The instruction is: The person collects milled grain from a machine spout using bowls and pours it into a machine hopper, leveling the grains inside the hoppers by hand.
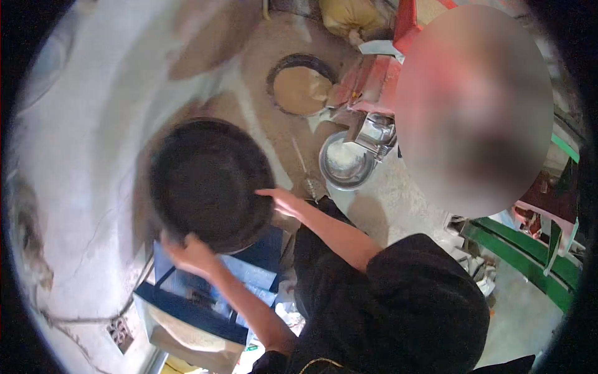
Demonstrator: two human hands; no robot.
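The right grip (281, 202) is clamped on the near side of a large, round, deep black basin (208, 181), its fingertips reaching over the rim. The left grip (192, 254) is clamped on the same rim farther round; its fingers are blurred. The basin therefore sits between the two grips and ahead of them, its inside turned toward the camera. Below the left grip is a dark blue and tan box-like object (190, 333), partly hidden by the forearm. Up and to the right of the right grip, a round silvery metal bowl (339, 182) holds white powder (344, 153), with a shiny metal spout (377, 128) over its edge. Above that grip, farther off, a round dark-rimmed basin (299, 59) contains tan material (296, 87), beside a red-painted metal machine (374, 81).
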